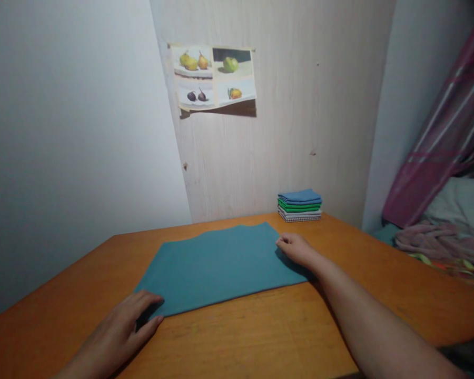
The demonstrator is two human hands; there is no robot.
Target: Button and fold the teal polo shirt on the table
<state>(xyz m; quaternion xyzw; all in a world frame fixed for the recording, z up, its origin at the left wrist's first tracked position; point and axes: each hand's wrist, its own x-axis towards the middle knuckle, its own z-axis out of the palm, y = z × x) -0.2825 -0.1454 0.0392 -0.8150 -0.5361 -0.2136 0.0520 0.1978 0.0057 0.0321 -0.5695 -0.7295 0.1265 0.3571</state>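
We judge the main risk to lie in the two opposite corners under our hands. Our right hand (296,248) has its fingers curled together on the corner of the cloth (221,266) that points to the far right of the table (379,273), apparently pinching it. Our left hand (128,326) lies low over the corner toward the table's near left edge, fingers apart and thumb beside the hem, and we cannot tell whether it clamps the fabric or only presses on it. If the left hand is merely resting, any pull from the right could drag the whole cloth across the table's smooth top, skewing it and throwing up wrinkles. A pull along that diagonal could also stretch the weave out of square, so that edges fail to meet. A wide sweep of our right forearm toward the table's far right corner could knock the stack (299,205) of folded cloths sitting there against the wall. The cloth itself is teal, plain, thin and matte. It lies flat in the middle of the table with its long side running across, nearly free of creases. Its far edge shows a slight wave, which suggests to us that it may lie doubled, though we cannot be sure.
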